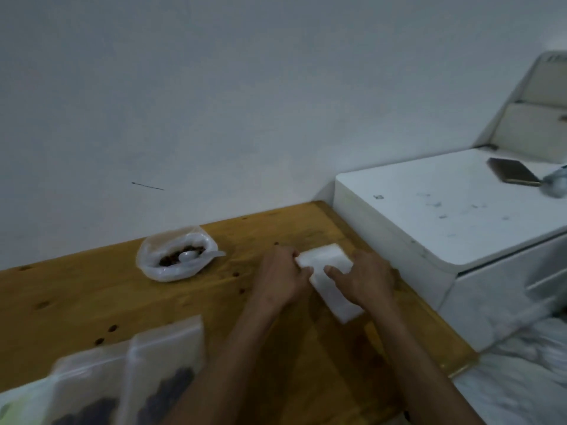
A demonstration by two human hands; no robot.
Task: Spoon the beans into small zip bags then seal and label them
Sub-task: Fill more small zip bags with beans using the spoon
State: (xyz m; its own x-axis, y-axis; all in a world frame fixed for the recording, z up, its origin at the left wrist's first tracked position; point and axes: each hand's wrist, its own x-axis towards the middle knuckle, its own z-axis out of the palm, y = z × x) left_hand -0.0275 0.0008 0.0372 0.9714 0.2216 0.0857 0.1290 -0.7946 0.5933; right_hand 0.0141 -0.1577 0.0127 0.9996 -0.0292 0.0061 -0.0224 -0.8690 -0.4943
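Wooden table [92, 296] fills the lower half of the view, with a blurred white stack of empty zip bags [329, 282] lying flat at about 3 o'clock from its middle. Both hands are on that stack. The left hand [282, 279] sits at the stack's 9 o'clock edge, fingers curled over its far corner as if pinching the top bag; blur hides the exact grip. The right hand [368, 280] rests on the stack's 3 o'clock side, fingers straight and close together, pointing toward 9 o'clock and pressing the stack down.

Well apart from the hands, at 10 o'clock from them, a clear bag of beans [176, 254] stands open near the wall, its rim rolled down. A white spoon [196, 256] lies in it, bowl on the brown beans, handle sticking out toward 3 o'clock.

At 7 o'clock, by the near edge, filled bags [147, 372] lie side by side, dark beans showing through them.

Beside the table at 2 o'clock stands a white cabinet [429, 216] with a phone [514, 176] on top.
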